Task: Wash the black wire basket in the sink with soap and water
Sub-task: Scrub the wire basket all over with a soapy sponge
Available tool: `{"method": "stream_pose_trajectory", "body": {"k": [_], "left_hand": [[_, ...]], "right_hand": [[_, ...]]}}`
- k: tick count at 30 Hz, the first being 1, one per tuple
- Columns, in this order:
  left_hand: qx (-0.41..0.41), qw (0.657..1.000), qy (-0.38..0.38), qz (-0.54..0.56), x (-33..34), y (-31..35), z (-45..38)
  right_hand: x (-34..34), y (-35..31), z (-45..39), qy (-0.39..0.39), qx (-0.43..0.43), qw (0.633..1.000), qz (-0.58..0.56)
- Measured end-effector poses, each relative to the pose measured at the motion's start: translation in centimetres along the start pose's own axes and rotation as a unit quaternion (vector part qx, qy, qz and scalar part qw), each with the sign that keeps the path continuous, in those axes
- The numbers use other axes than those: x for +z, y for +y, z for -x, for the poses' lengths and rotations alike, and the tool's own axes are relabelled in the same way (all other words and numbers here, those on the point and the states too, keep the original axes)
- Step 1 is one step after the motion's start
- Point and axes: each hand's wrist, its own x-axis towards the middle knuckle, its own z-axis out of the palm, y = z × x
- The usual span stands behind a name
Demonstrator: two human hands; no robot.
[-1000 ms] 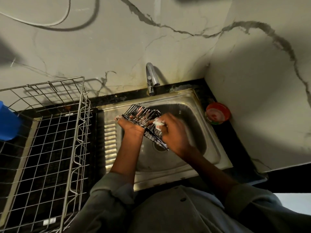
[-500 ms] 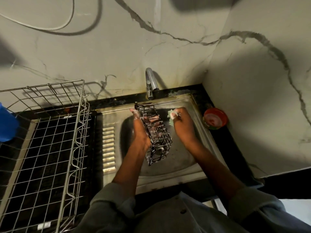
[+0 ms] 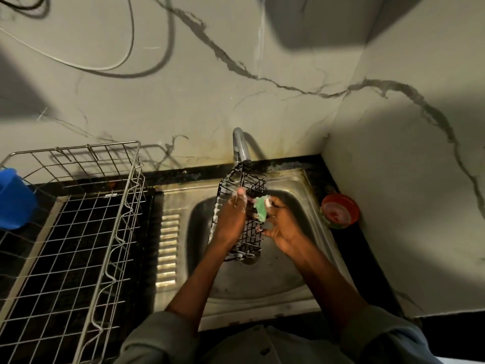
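The black wire basket [image 3: 249,185] stands on end over the steel sink [image 3: 312,232], its top just under the tap [image 3: 240,147]. White foam clings to its left wires. My left hand [image 3: 231,222] grips the basket's left side from behind. My right hand [image 3: 286,227] holds a green soapy sponge [image 3: 261,212] against the basket's right side. No water visibly runs from the tap.
A large metal wire dish rack [image 3: 78,232] stands on the black counter at the left, with a blue plastic container [image 3: 13,198] at its far left. A small red-rimmed soap tub [image 3: 339,211] sits right of the sink by the wall corner.
The basket went from lying tilted across my hands to standing upright under the tap. My right hand with the sponge came off, then returned to the basket's right side.
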Motion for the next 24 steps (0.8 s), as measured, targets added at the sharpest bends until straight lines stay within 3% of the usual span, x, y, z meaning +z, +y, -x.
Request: {"method": "stream_pose_trajectory", "body": {"k": [3, 8, 12, 17, 20, 24], "left_hand": [[0.016, 0.998, 0.05, -0.033, -0.3, -0.5, -0.9], [0.037, 0.999, 0.023, 0.018, -0.1, -1.4, -0.8], [0.025, 0.999, 0.009, -0.023, -1.6, -1.0, -1.2], [-0.055, 0.986, 0.155, 0.022, -5.6, -5.5, -4.4], [-0.165, 0.971, 0.097, 0.142, -6.4, -8.6, -6.0], [-0.181, 0.95, -0.026, 0.254, -6.4, -8.1, -4.5]], "right_hand": [[0.7, -0.5, 0.3, 0.011, -0.036, 0.999, -0.035], [1.1, -0.4, -0.3, 0.033, -0.115, 0.983, 0.142], [0.6, -0.4, -0.2, 0.036, -0.102, 0.989, 0.102], [-1.7, -1.4, -0.1, -0.029, -0.019, 0.999, 0.035], [-3.3, -1.9, -0.1, -0.091, 0.016, 0.995, 0.024], [-4.8, -1.9, -0.6, -0.142, 0.078, 0.986, -0.029]]}}
